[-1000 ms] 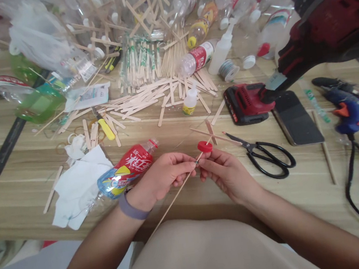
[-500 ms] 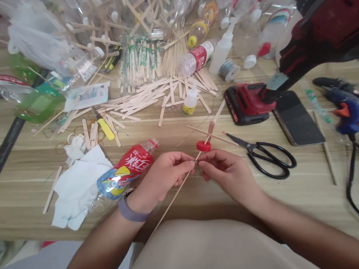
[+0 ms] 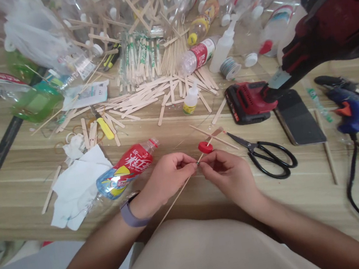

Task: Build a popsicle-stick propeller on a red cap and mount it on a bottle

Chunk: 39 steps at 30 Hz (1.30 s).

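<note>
A thin wooden skewer runs slantwise from my lap up between my two hands. A red bottle cap is threaded on it just beyond my fingertips. My left hand pinches the skewer between thumb and forefinger. Meeting it tip to tip, my right hand is also closed in a pinch, at a tiny dark bit on the skewer too small to name. Past the cap, a second thin stick crosses the skewer's upper end. Black-handled scissors lie right of my right hand.
An iced tea bottle lies left of my hands, beside white paper scraps. Beyond are craft sticks, a small glue bottle and plastic bottles. A red power tool, a phone and a glue gun occupy the right.
My hands keep their pinch at nearly the same spot. The skewer and red cap have shifted very slightly, and the view has moved a little.
</note>
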Each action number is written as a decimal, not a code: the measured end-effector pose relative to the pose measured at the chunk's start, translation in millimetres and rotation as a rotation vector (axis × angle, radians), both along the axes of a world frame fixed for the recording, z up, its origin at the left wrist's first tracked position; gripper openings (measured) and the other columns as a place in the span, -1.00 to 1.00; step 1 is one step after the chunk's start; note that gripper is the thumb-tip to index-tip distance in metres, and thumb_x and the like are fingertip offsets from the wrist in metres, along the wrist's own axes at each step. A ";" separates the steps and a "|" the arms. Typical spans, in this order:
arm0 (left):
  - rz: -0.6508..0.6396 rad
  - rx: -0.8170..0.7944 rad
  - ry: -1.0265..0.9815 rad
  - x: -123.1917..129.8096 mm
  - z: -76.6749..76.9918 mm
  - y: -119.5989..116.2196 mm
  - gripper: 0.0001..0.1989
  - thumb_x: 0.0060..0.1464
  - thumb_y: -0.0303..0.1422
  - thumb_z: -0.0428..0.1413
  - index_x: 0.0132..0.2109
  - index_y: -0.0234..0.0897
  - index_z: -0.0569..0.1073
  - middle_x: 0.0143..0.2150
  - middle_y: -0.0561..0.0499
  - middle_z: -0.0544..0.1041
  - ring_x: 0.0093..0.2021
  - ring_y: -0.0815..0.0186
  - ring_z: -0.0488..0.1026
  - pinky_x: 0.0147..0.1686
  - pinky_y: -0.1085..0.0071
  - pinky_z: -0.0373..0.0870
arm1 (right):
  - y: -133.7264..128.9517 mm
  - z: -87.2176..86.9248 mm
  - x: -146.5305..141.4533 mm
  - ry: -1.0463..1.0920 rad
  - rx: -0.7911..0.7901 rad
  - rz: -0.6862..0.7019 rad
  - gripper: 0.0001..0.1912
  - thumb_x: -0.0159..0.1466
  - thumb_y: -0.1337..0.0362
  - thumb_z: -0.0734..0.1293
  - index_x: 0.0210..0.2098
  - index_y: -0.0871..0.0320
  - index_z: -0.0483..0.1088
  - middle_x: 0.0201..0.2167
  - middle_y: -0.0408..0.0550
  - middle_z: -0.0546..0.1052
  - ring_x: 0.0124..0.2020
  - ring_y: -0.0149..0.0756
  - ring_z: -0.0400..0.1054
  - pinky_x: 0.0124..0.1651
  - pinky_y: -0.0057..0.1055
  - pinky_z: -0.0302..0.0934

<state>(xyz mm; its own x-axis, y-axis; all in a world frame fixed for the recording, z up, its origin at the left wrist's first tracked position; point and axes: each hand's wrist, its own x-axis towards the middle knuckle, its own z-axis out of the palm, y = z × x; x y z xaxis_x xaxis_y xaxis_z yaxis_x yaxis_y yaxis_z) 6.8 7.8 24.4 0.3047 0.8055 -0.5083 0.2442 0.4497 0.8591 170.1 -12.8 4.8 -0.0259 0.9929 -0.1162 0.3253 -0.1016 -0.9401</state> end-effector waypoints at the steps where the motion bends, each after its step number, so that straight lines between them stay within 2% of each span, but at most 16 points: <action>1: -0.001 -0.004 0.006 0.5 0.7 -0.2 -0.88 0.01 -0.34 0.11 -0.32 -0.27 0.50 -0.59 0.17 0.34 -0.60 0.45 0.18 -0.55 0.49 0.11 | 0.2 0.5 0.0 -0.022 0.015 0.004 -0.88 0.12 0.28 0.36 -0.53 0.11 0.41 -0.62 -0.16 0.42 -0.61 -0.40 0.21 -0.54 -0.43 0.08; 9: 0.009 -0.044 -0.012 1.7 2.4 -0.4 -0.87 -0.01 -0.37 0.11 -0.30 -0.28 0.51 -0.66 0.22 0.26 -0.63 0.46 0.14 -0.57 0.50 0.09 | -0.5 4.5 -1.2 -0.129 0.078 0.054 -0.87 0.14 0.33 0.28 -0.54 0.12 0.35 -0.64 -0.19 0.34 -0.62 -0.44 0.14 -0.55 -0.46 0.03; 18: -0.016 -0.097 -0.018 2.1 2.8 0.7 -0.91 0.01 -0.37 0.11 -0.34 -0.29 0.49 -0.69 0.22 0.24 -0.66 0.47 0.13 -0.63 0.51 0.03 | -2.4 7.1 -0.6 -0.011 0.006 0.032 -0.89 0.15 0.30 0.29 -0.51 0.10 0.33 -0.64 -0.20 0.35 -0.60 -0.40 0.21 -0.54 -0.44 0.08; 25: 0.032 -0.161 -0.177 -1.8 -1.3 3.2 -0.85 -0.01 -0.31 0.17 -0.33 -0.33 0.47 -0.50 0.16 0.39 -0.64 0.56 0.12 -0.64 0.53 0.03 | -2.9 7.8 2.7 0.058 0.036 -0.030 -0.89 0.19 0.23 0.33 -0.46 0.09 0.39 -0.63 -0.17 0.40 -0.59 -0.36 0.26 -0.53 -0.43 0.14; 32: 0.012 -0.190 -0.250 -6.3 -0.5 5.3 -0.83 0.01 -0.29 0.17 -0.30 -0.33 0.49 -0.48 0.14 0.42 -0.62 0.57 0.14 -0.63 0.55 0.04 | 2.5 8.6 1.7 0.152 -0.118 0.013 -0.85 0.15 0.17 0.36 -0.45 0.12 0.44 -0.67 -0.20 0.40 -0.66 -0.41 0.26 -0.58 -0.46 0.13; 39: 0.008 -0.169 -0.249 -6.4 -1.7 5.2 -0.84 0.01 -0.31 0.16 -0.32 -0.34 0.48 -0.47 0.14 0.42 -0.62 0.57 0.15 -0.64 0.55 0.05 | 6.9 1.4 3.2 0.323 -0.244 0.044 -0.82 0.14 0.16 0.40 -0.46 0.15 0.46 -0.66 -0.19 0.45 -0.63 -0.44 0.28 -0.50 -0.47 0.19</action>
